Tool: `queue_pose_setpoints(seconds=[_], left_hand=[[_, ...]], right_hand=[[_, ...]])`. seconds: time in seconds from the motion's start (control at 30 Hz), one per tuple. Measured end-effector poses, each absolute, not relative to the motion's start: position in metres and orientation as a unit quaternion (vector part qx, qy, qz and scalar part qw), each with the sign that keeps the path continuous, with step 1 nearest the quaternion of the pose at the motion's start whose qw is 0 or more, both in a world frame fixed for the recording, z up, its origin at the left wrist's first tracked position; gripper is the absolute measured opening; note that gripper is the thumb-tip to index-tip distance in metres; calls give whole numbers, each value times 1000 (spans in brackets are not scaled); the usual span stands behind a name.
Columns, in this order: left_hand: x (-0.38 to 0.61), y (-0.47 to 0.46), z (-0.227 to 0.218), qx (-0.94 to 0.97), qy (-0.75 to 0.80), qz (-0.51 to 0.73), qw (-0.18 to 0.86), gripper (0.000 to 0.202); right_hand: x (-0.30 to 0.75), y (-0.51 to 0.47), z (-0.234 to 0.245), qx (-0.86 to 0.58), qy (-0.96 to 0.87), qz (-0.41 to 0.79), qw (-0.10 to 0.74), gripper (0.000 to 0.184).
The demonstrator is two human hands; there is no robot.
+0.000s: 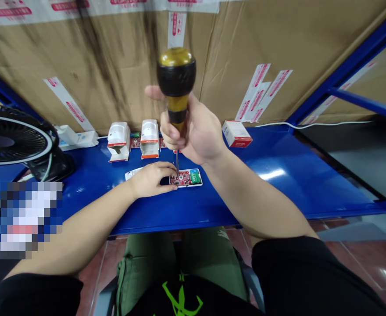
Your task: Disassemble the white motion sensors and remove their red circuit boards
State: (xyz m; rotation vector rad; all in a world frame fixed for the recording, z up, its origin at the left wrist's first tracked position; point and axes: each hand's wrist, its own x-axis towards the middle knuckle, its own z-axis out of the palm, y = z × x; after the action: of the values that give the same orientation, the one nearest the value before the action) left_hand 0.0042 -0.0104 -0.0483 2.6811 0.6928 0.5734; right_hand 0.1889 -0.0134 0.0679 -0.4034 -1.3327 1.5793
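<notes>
My right hand point(196, 131) is closed around a screwdriver point(176, 83) with a yellow and black handle, held upright. Its thin shaft comes down onto a small red circuit board point(186, 178) that sits in a white housing on the blue shelf point(278, 175). My left hand point(151, 179) lies on the shelf just left of the board, fingers curled and pressed against the housing's left end. A white part point(130, 174) shows partly from under that hand.
Two white devices point(118, 140) point(149, 138) stand at the back of the shelf, a small red and white box point(236, 134) to their right. A black fan point(12, 140) stands at left. Cardboard boxes point(114, 66) form the back wall.
</notes>
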Motion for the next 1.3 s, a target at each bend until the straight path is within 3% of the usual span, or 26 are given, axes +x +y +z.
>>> queue_pose_setpoints(seconds=[0.1, 0.23, 0.33, 0.43, 0.63, 0.77, 1.0, 1.17, 1.3], left_hand=[[5, -10, -47, 936, 243, 198, 161, 27], [4, -11, -46, 936, 246, 192, 160, 28], [3, -11, -46, 937, 252, 188, 155, 29], [3, -11, -45, 937, 249, 188, 155, 29], [7, -11, -41, 932, 252, 200, 167, 30], [12, -12, -40, 926, 288, 197, 142, 27], [11, -1, -40, 908, 360, 203, 64, 23], [8, 18, -39, 909, 388, 149, 27, 21], [10, 30, -40, 906, 394, 147, 40, 21]], right_hand=[[186, -16, 66, -178, -538, 645, 512, 40], [183, -17, 65, -181, -544, 604, 554, 44], [183, -11, 64, -156, -558, 627, 520, 42], [185, -4, 63, -151, -556, 646, 500, 50], [193, -2, 68, -146, -513, 631, 564, 62], [203, -3, 78, -105, -508, 640, 566, 57], [219, -12, 102, -188, -525, 578, 595, 60], [238, -19, 109, -186, -598, 554, 549, 56], [266, -20, 87, -248, -689, 484, 479, 47]])
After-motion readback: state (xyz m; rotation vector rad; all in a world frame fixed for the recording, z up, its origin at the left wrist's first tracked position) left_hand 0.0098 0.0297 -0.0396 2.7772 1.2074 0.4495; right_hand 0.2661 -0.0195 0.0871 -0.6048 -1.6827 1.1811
